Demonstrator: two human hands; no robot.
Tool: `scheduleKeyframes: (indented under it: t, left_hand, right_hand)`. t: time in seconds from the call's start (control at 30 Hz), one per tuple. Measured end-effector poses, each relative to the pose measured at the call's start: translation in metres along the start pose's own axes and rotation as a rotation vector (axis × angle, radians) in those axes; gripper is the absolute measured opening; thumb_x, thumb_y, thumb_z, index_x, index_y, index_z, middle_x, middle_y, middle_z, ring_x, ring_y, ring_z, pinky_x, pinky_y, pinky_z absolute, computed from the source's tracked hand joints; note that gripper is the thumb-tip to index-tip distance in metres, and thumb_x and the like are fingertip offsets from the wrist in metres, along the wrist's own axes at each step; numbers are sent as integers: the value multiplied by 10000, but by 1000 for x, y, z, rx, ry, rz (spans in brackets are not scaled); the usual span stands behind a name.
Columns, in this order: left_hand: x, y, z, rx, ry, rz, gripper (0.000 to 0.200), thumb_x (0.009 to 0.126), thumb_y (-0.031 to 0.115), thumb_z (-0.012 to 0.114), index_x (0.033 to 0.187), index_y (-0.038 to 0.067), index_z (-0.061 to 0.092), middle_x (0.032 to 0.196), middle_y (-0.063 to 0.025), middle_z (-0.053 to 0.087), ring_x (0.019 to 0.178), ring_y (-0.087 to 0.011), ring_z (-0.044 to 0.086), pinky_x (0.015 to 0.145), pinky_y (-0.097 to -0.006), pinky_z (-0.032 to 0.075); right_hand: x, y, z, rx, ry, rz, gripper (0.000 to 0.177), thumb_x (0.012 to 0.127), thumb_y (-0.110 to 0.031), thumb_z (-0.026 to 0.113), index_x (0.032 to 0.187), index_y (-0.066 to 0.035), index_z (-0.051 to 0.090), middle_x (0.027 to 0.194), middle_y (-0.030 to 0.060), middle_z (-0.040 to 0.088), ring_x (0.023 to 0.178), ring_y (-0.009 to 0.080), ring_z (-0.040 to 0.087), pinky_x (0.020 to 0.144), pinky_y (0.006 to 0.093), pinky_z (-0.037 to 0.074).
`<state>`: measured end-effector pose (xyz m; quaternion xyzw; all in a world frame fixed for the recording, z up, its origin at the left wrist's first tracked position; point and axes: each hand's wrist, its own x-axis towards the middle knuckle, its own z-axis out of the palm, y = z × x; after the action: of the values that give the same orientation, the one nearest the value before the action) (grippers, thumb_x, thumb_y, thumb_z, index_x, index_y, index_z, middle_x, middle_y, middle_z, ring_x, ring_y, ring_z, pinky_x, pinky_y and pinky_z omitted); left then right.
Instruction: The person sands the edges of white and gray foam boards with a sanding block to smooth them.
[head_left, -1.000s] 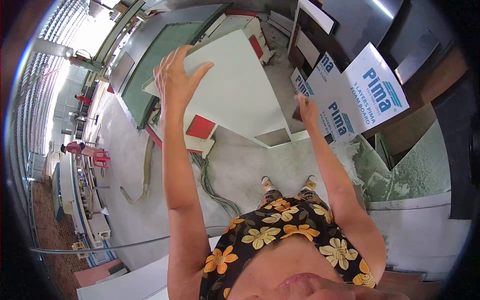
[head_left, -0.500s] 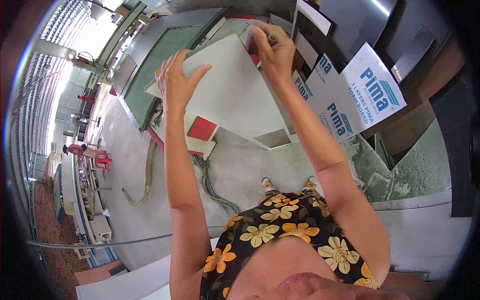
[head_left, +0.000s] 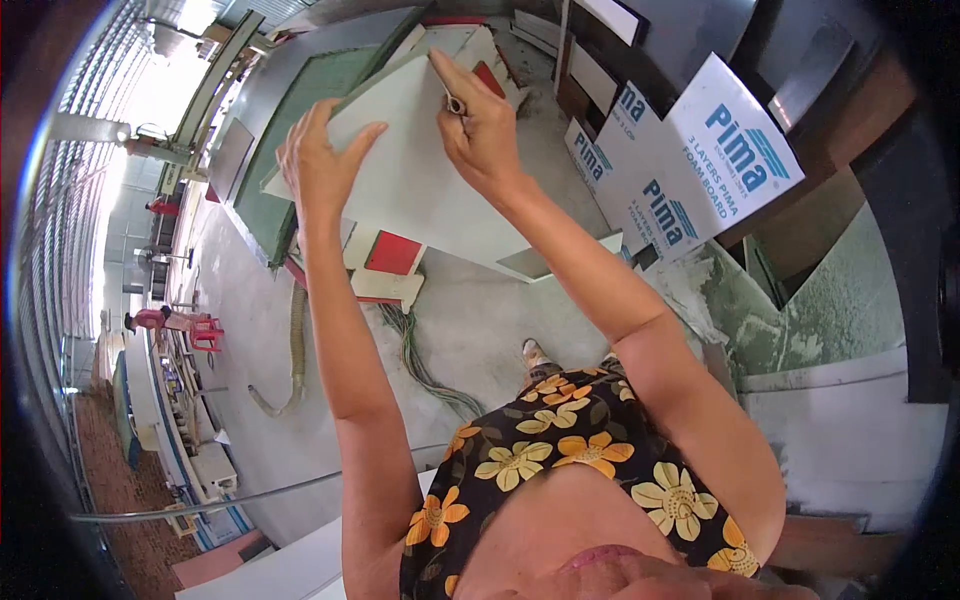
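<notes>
A white board with a rectangular cut-out near its lower corner is held up tilted in front of me. My left hand grips its left edge, the fingers hooked over the edge and the thumb lying on the white face. My right hand is at the board's upper right part, closed around a small tool of which only a round, dark-rimmed end shows. Its index finger stretches toward the board's top corner. The rest of that tool is hidden in the palm.
Behind the board stands a machine table with a green panel. Printed foam-board sheets lean at the right beside dark panels. Cables and a hose lie on the floor. Far left, a person is near a red stool.
My right hand has moved left from the board's far right edge to in front of its upper part, its index finger now extended. My left hand keeps its hold; the view has shifted slightly.
</notes>
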<state>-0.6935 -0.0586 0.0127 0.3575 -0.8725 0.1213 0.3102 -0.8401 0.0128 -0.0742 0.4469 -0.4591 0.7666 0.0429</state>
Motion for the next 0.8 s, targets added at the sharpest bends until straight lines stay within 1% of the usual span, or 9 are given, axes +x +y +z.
scheduleKeyframes:
  t: [0.13, 0.2, 0.27, 0.37, 0.47, 0.53, 0.63, 0.73, 0.8]
  left_hand:
    - [1, 3, -2, -7, -26, -29, 536, 657, 431, 765, 1023, 69, 614, 1015, -86, 636, 985, -271, 566, 875, -400, 376]
    - [2, 2, -2, -16, -28, -36, 542, 652, 431, 768, 1023, 68, 613, 1011, -90, 638, 981, -273, 569, 871, -400, 380]
    - [1, 0, 0, -27, -19, -33, 548, 647, 431, 771, 1023, 66, 612, 1006, -96, 639, 976, -278, 572, 865, -400, 386]
    - [2, 5, -3, -32, -40, -48, 551, 646, 426, 773, 1020, 56, 608, 994, -107, 641, 969, -297, 574, 858, -409, 395]
    - [3, -2, 1, -53, -18, -6, 544, 661, 399, 773, 1032, 38, 605, 997, -138, 639, 959, -317, 580, 851, -408, 414]
    - [4, -6, 3, -99, -43, -14, 533, 671, 372, 774, 1043, 29, 604, 1001, -157, 636, 948, -321, 584, 844, -402, 425]
    - [6, -5, 4, -121, -65, -35, 521, 684, 338, 775, 1054, 14, 601, 1003, -177, 631, 930, -321, 590, 837, -386, 435]
    - [7, -6, 3, -99, -43, -6, 512, 697, 328, 775, 1044, -3, 596, 977, -168, 635, 905, -312, 590, 840, -379, 434]
    - [8, -2, 0, -57, -40, -9, 505, 703, 326, 774, 1039, -6, 594, 966, -160, 637, 896, -304, 589, 840, -377, 434]
  right_hand:
    - [-41, 47, -9, -32, 15, 15, 598, 696, 60, 468, 1273, -90, 522, 962, 174, 601, 586, 200, 469, 611, 265, 441]
    - [-83, 76, -27, -28, -75, 189, 586, 704, 53, 456, 1267, -95, 530, 874, 176, 586, 582, 205, 480, 605, 276, 440]
    - [-130, 117, -48, -268, -224, 329, 595, 704, 53, 454, 1275, -100, 525, 828, 168, 583, 580, 194, 489, 605, 283, 441]
    - [-158, 146, -71, -266, -406, 599, 611, 709, 65, 440, 1295, -98, 499, 828, 159, 581, 591, 201, 496, 609, 300, 446]
    - [-133, 113, -48, -58, -128, 342, 617, 715, 83, 419, 1304, -89, 481, 933, 167, 573, 693, 209, 514, 675, 297, 446]
    - [-95, 72, -29, -44, 0, 122, 614, 709, 104, 417, 1300, -53, 470, 1120, 178, 529, 916, 248, 539, 813, 301, 436]
    - [-90, 54, -15, 67, 2, 302, 642, 687, 134, 424, 1308, -27, 446, 1276, 183, 447, 1140, 300, 474, 939, 317, 393]
    - [-135, 88, -22, -67, -9, 257, 680, 675, 157, 429, 1331, -19, 406, 1317, 184, 417, 1228, 334, 420, 982, 340, 381]
    - [-182, 123, -31, -176, -27, 390, 712, 689, 167, 415, 1361, -68, 383, 1307, 182, 431, 1201, 330, 442, 977, 356, 393]
